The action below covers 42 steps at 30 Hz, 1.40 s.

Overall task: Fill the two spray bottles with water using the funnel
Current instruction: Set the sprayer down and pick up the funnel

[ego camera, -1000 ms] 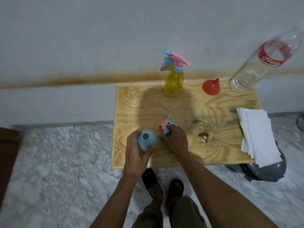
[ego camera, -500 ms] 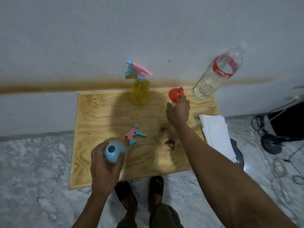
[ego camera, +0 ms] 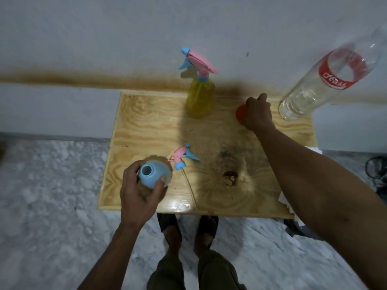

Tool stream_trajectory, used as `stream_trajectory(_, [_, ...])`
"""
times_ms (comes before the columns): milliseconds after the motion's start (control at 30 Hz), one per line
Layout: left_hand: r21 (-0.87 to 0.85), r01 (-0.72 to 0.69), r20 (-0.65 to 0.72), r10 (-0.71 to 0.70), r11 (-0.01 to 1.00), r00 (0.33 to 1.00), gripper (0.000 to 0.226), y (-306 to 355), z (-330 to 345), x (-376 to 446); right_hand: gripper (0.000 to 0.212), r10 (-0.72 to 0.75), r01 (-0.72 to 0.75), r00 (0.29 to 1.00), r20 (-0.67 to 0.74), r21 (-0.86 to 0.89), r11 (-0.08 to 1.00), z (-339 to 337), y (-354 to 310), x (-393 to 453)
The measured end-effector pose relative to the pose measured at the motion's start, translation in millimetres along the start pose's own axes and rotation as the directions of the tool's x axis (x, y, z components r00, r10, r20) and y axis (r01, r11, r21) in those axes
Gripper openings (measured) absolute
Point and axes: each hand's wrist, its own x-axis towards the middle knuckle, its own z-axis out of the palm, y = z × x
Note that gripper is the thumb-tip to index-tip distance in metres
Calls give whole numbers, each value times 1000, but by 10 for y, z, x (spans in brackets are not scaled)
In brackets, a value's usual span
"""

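Note:
My left hand [ego camera: 139,195] grips the blue spray bottle [ego camera: 154,173], which stands upright with its neck uncapped at the near left of the wooden board [ego camera: 146,126]. Its pink and blue spray head [ego camera: 182,156] lies on the board just to the right, with the dip tube trailing toward me. My right hand [ego camera: 258,114] is closed over the red funnel [ego camera: 240,114] at the far right of the board; only the funnel's left side shows. A yellow spray bottle [ego camera: 200,97] with its spray head on stands at the far edge. A clear water bottle [ego camera: 320,80] with a red label stands at the far right corner.
The board sits low on a marble floor against a white wall. White paper [ego camera: 314,148] pokes out behind my right forearm at the board's right edge. My sandalled feet [ego camera: 188,229] are below the near edge. Dark cables [ego camera: 377,170] lie on the floor at right.
My right hand let go of the spray head on the board, reached to the far right and closed over the red funnel. My left hand kept holding the blue bottle.

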Motion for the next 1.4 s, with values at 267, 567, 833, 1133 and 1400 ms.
stream_trajectory(267, [-18,27,10,-26,999,1000,55,42,4,-10,66,4,-17,993,118,107,994,45,-49,-200])
stream_trajectory(567, [-5,34,74,-33,999,997,50,125,-92,5,82,40,-159,984,176,743,650,-216,-616,-1396])
stream_trajectory(833, [-47,140,121,-133,989,984,66,77,-173,21,58,-52,22,999,-5,945,325,-378,-1307,-2377])
stream_trajectory(1133, [-52,179,189,-167,982,968,79,131,-182,82,43,-116,176,983,-140,895,410,-200,-1431,-2547])
stream_trajectory(1400, [-62,215,233,-196,975,953,70,75,-200,89,51,-228,313,947,-228,817,485,-4,-1488,-2557])
